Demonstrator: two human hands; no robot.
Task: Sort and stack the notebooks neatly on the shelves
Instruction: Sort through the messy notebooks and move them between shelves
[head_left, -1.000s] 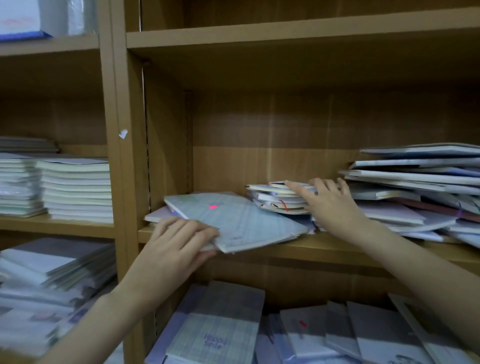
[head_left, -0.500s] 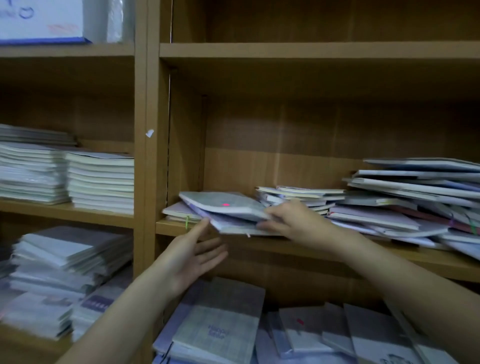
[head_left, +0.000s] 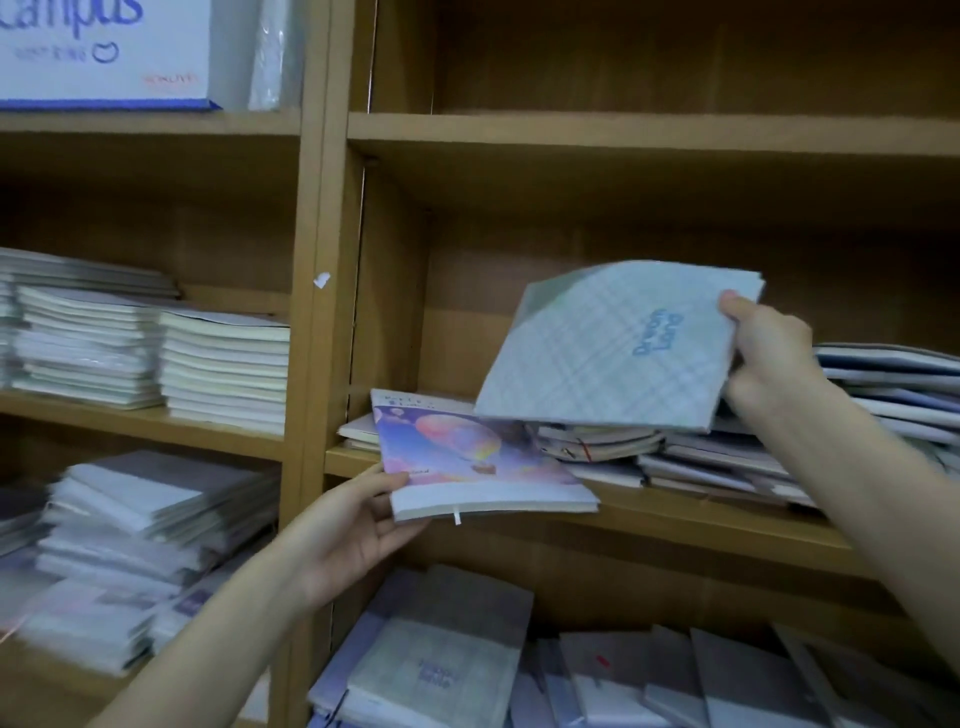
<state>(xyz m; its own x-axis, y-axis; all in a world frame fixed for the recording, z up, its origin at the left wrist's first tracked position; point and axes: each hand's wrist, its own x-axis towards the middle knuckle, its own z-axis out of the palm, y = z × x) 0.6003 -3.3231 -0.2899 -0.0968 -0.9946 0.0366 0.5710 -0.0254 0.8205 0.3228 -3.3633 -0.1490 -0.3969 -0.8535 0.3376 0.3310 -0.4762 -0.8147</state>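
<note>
Nearest, the left hand (head_left: 345, 532) holds the near-left corner of a balloon-cover notebook (head_left: 467, 462), thumb on top and fingers curled beneath, its far end on the middle shelf (head_left: 675, 519). Farther right, the right hand (head_left: 769, 353) pinches a checked notebook (head_left: 613, 348) by its right edge, raised and tilted above the untidy pile (head_left: 727, 457).

Dimly lit, soft throughout; deep shadow under the upper shelf (head_left: 649, 132); motion blur across lower-left stacks (head_left: 130, 545); wide-angle bending at edges.
</note>
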